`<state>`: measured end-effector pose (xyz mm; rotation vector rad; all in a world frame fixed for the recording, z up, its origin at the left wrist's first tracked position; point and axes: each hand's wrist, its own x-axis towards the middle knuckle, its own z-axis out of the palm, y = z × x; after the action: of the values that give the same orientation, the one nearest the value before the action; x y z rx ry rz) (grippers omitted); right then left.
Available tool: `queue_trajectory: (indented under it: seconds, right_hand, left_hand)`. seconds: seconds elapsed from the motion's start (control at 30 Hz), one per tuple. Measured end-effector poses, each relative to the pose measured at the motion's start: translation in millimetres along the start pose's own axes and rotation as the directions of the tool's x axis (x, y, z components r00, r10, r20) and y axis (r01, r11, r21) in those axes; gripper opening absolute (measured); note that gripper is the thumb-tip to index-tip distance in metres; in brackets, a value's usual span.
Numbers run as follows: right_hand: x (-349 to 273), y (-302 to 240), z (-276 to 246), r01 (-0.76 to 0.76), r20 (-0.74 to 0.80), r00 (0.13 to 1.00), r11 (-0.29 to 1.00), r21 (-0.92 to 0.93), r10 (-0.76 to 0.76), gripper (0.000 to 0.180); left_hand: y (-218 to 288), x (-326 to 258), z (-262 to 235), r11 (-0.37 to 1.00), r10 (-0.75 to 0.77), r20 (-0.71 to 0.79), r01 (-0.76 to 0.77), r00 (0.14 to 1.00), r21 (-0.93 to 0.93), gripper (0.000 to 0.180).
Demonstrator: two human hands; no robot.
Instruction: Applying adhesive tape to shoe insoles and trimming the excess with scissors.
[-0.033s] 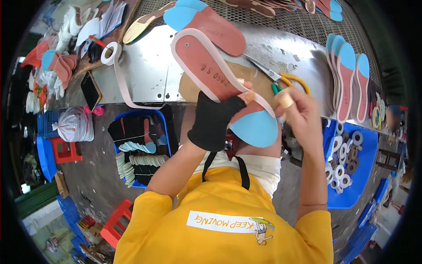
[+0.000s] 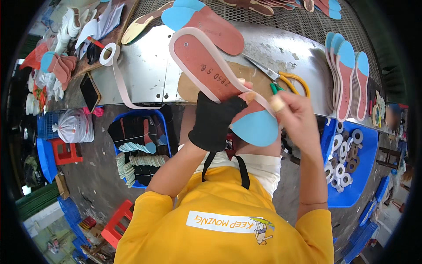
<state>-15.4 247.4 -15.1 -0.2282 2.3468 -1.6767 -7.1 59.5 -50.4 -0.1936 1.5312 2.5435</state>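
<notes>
An insole (image 2: 196,59), reddish-brown with a light-blue toe end and a pale pink band along its edge, is tilted over the bench's front edge. My left hand (image 2: 215,121), in a black fingerless glove, grips it by the middle, thumb on top. At the blue end, my right hand (image 2: 299,115) is closed with curled fingers, its wrapped thumb tip beside the pale edge band. What those fingers hold is hidden. A green-handled tool (image 2: 274,87) shows just beyond the right thumb, next to scissors (image 2: 293,82) with yellow-orange handles.
A tape roll (image 2: 107,55) trails a pale strip over the bench edge. Another insole (image 2: 220,33) lies behind; stacked insoles (image 2: 346,75) stand at right. A phone (image 2: 90,91) rests at left. Below are a bin of tape rolls (image 2: 357,176) and a blue crate (image 2: 165,115) with insoles.
My right hand has shifted slightly left and down, bringing its thumb closer to the insole's edge. The left hand and insole are nearly unchanged.
</notes>
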Motion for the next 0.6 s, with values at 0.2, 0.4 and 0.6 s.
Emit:
queue_trajectory:
  seconds: [0.2, 0.4, 0.6]
  right_hand:
    - [-5.9, 3.9, 7.4, 0.107, 0.028, 0.994, 0.991, -0.082, -0.105, 0.022]
    - [7.0, 6.2, 11.3, 0.081, -0.060, 0.995, 0.994, -0.068, -0.085, 0.018]
    - [7.2, 10.5, 15.8, 0.275, -0.161, 0.935, 0.931, -0.239, -0.317, 0.023]
  left_hand:
    - [5.5, 6.1, 7.6, 0.964, 0.143, 0.039, -0.148, 0.989, 0.222, 0.025]
    - [4.6, 11.4, 17.9, 0.970, 0.171, -0.130, -0.143, 0.977, 0.199, 0.033]
    - [3.9, 7.9, 19.6, 0.868, 0.237, -0.002, -0.211, 0.972, 0.451, 0.034]
